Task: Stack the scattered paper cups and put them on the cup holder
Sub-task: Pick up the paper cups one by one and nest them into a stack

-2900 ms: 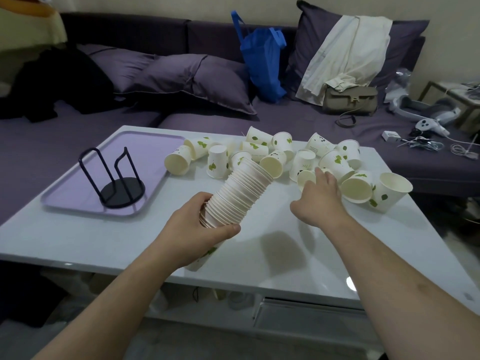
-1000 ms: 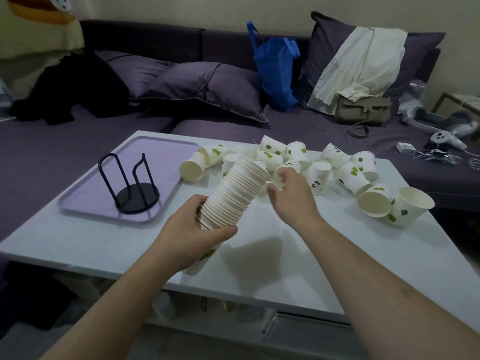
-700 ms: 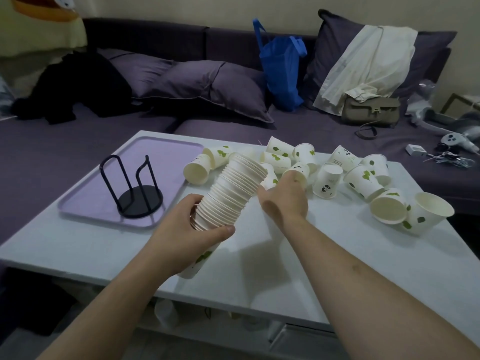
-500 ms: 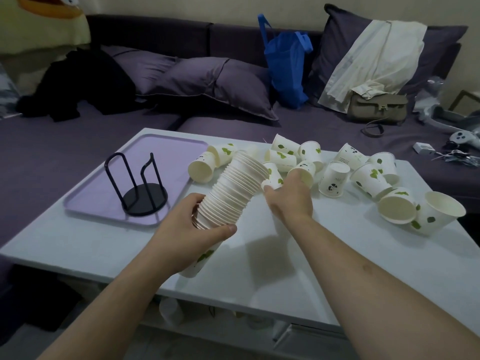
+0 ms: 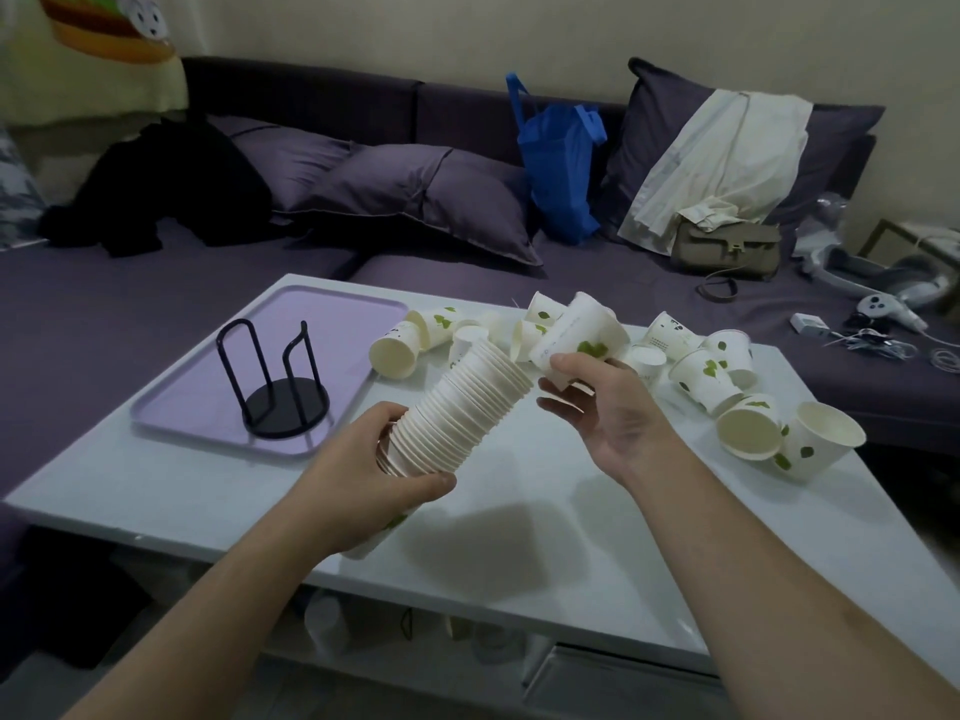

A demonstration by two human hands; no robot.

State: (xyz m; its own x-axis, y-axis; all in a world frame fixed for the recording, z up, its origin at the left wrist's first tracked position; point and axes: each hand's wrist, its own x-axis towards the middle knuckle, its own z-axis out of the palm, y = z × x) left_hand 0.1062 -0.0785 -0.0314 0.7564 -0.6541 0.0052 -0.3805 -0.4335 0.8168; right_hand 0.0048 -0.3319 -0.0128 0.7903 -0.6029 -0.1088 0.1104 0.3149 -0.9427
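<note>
My left hand (image 5: 363,475) grips a long stack of nested white paper cups (image 5: 457,413), tilted with its open end up and to the right. My right hand (image 5: 602,407) holds a single white cup with a green leaf print (image 5: 576,335) just beyond the stack's mouth, its base pointing toward the stack. Several loose cups (image 5: 717,376) lie scattered across the far side of the white table (image 5: 571,537). The black wire cup holder (image 5: 275,381) stands empty on a lilac tray (image 5: 202,413) at the left.
A purple sofa (image 5: 597,283) runs behind the table, holding pillows, a blue bag (image 5: 561,163), a grey handbag (image 5: 727,249), white clothing, and cables with a controller at far right. Dark clothes lie at the left.
My right hand reached into the scattered cups, closed on one, and lifted it up toward the stack's open end. My left hand kept the stack in about the same place.
</note>
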